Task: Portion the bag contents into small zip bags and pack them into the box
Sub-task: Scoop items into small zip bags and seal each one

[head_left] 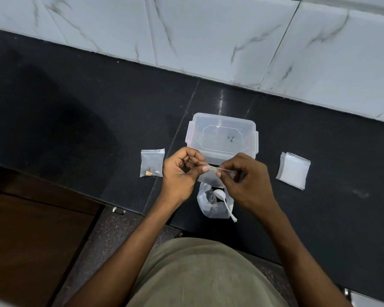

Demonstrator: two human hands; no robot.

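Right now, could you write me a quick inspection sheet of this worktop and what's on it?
Surface: dark polished counter.
Job's things: clear lidded box; filled zip bag to its left; stack of empty zip bags to its right; open supply bag with a white spoon in it.
Clutter: nothing seen.
Fingers: left hand and right hand pinch the top of a small zip bag.
Cables: nothing seen.
Surroundings: marbled wall tiles; brown cabinet.

dim | glare on counter [222, 105] | shadow left | edges bowed
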